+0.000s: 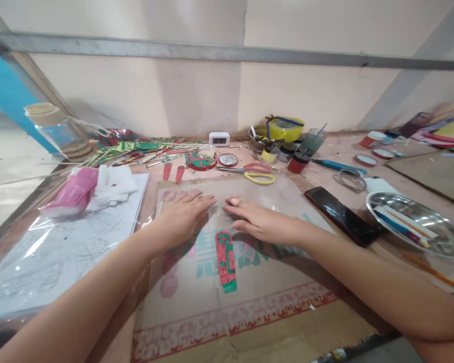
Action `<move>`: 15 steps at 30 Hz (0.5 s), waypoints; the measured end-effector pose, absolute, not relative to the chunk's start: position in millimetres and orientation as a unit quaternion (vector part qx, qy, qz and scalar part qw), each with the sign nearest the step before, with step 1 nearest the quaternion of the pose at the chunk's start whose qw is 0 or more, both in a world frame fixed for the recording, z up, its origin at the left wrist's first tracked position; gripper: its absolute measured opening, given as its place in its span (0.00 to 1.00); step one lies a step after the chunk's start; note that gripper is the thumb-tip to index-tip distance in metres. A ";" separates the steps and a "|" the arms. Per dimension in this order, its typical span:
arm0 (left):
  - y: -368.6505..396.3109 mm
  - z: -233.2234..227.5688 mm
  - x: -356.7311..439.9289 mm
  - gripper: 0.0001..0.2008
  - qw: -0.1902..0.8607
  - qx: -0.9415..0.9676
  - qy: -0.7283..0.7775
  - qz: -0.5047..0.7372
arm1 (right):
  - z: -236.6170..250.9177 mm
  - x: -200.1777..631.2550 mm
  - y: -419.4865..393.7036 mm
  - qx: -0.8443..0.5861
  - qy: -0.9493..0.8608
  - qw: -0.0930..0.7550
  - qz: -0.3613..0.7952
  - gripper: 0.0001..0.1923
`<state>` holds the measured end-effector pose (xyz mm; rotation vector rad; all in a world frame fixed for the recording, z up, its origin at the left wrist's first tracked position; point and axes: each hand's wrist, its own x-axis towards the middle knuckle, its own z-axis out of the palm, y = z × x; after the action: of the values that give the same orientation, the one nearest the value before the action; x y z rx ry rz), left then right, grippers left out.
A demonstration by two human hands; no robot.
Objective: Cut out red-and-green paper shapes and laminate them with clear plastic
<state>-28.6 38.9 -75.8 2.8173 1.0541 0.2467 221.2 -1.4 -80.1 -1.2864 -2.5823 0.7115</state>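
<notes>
My left hand lies flat, palm down, on a clear plastic sheet spread over a printed cardboard mat. My right hand rests flat beside it on the same sheet, fingertips almost meeting the left hand's. Just below both hands lies a narrow red and green painted cutout, touched by neither hand. Both hands hold nothing.
A black phone and a steel dish with pencils lie to the right. Yellow-handled scissors, paint pots, a tape roll and a small white clock stand behind. Line drawings in plastic, a pink pouch and a jar are left.
</notes>
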 end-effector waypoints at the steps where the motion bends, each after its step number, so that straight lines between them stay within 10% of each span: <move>1: 40.7 -80.4 -27.7 0.20 0.075 0.929 0.354 0.076 | -76.2 220.3 -7.0 -0.416 -0.870 0.076 0.253 0.28; 11: 38.8 -87.1 -27.9 0.19 0.104 0.922 0.361 0.096 | -33.3 224.5 -74.8 -0.069 -0.777 0.076 0.621 0.35; 15: 32.9 -84.7 -24.7 0.24 0.088 0.924 0.366 0.068 | -33.7 233.7 -67.4 -0.193 -0.787 0.200 0.551 0.29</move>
<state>-24.7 32.9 -84.7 2.7508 1.0896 0.2017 233.7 -67.4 -33.7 -0.5391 -2.2001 1.5395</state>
